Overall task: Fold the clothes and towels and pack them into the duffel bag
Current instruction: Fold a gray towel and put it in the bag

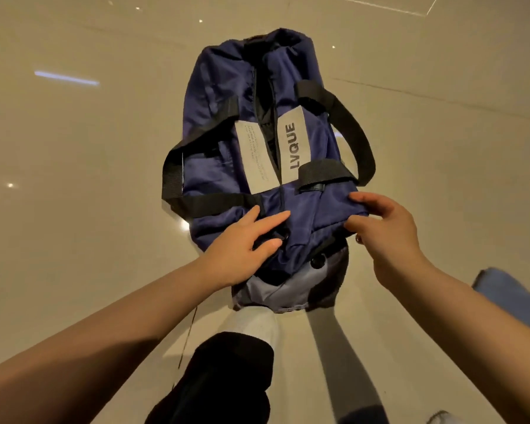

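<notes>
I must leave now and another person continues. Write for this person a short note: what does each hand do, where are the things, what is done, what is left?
Left hand: fingers spread, resting on the near end of the navy duffel bag, by the zipper.
Right hand: pinching the bag's near right edge.
The bag lies lengthwise on the floor; its zipper looks partly open in the middle and its black handles are splayed to both sides.
A blue cloth lies on the floor at the right, not packed.
Done: cannot tell what is inside.
Left: probably open the bag fully, then fold and pack the blue cloth.

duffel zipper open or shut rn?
Partly open: the duffel bag gapes along its top between the grey label panels, dark inside; the near end looks closed. Contents cannot tell.
</notes>
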Tool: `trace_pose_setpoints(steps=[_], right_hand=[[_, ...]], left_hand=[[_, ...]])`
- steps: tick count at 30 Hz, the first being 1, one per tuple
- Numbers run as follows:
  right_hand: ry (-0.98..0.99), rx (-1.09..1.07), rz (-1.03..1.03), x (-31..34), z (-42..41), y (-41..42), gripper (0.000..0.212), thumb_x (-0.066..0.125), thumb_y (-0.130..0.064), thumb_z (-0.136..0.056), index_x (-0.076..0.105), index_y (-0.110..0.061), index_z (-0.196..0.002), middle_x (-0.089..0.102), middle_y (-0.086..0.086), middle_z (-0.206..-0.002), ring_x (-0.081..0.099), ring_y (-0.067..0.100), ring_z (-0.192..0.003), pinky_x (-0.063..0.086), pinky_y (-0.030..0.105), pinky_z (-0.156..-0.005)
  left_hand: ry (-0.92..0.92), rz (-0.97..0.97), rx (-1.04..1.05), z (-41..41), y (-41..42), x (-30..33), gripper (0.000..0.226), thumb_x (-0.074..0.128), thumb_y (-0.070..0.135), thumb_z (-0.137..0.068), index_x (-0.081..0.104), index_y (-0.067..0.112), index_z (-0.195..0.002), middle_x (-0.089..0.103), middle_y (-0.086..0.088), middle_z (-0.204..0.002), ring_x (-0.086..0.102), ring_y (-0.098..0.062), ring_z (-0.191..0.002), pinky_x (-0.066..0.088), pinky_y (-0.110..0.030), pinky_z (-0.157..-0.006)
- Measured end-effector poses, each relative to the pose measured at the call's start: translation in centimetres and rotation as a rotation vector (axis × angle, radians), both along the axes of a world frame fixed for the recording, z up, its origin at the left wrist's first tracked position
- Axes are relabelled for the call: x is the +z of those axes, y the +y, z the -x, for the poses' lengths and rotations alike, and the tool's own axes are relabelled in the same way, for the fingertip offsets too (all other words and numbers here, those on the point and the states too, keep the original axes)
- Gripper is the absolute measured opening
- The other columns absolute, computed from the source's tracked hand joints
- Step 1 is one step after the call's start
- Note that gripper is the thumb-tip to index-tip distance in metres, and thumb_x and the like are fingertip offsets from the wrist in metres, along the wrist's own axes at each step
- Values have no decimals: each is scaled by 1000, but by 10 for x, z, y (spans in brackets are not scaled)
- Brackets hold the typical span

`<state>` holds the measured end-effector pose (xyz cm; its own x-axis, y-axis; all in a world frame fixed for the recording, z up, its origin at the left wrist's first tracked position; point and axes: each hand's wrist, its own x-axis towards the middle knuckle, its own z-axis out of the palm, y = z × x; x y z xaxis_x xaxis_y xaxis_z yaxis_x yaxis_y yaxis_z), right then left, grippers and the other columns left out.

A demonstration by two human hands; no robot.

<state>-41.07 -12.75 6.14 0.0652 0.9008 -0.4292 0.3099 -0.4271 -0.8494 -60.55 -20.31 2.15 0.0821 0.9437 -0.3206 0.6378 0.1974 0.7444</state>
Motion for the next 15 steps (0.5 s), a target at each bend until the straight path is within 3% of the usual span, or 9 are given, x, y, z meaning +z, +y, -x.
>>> trace_pose_setpoints(steps=[5, 8, 13, 15], right_hand=[[-26, -115, 82, 2, -87, -25, 42, 58, 9, -83, 64, -18, -116, 60, -1, -113, 57, 11, -86, 44, 21, -64], [-14, -194, 186, -7, -126, -53, 41, 55, 10, -86, 63, -16, -117, 63, 2, -108, 55, 12, -78, 42, 18, -55], [28, -263, 329, -24, -159, -109, 41, 56, 14, -84, 63, -13, -115, 66, 7, -107, 63, 20, -88, 53, 30, -75], [6, -233, 344, -26, -166, -128, 42, 59, 14, -82, 63, -13, -114, 67, 7, -104, 63, 19, -82, 52, 26, -66]], left_hand=[[66, 68, -310, -69, -8, 0, 56, 45, 41, -99, 15, 55, -145, 7, -8, -162, 11, -27, -148, 19, -39, -117], [184, 129, -495, -106, -28, -3, 59, 41, 42, -101, 5, 55, -145, 2, -8, -162, 16, -28, -145, 23, -37, -112], [358, 193, -676, -130, -70, -6, 62, 35, 30, -104, -3, 58, -143, 1, -10, -162, 22, -30, -140, 27, -39, -110], [388, 238, -741, -134, -84, -4, 70, 36, 24, -103, -9, 60, -142, -1, -11, -162, 21, -30, -140, 28, -38, -110]])
